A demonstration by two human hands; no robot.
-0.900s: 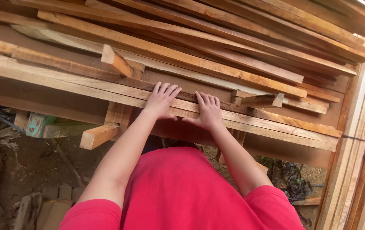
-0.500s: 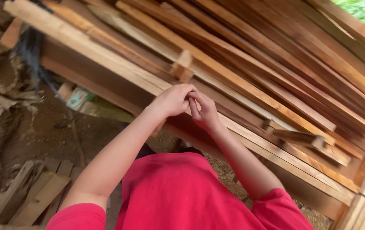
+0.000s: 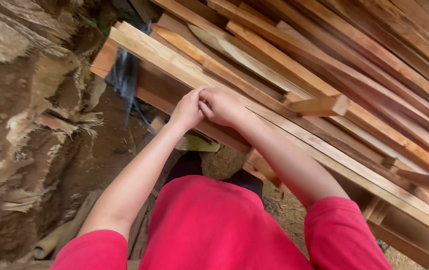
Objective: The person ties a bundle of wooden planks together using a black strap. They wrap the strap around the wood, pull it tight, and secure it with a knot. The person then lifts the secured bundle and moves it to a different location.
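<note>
No packages, labels, signs or screens observed in the head view. Nothing printed or displayed is visible anywhere in the frame.

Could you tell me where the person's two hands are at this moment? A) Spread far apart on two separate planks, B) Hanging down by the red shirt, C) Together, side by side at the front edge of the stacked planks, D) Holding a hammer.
C: the left hand and right hand meet, touching, over the front plank of the wood pile.
</note>
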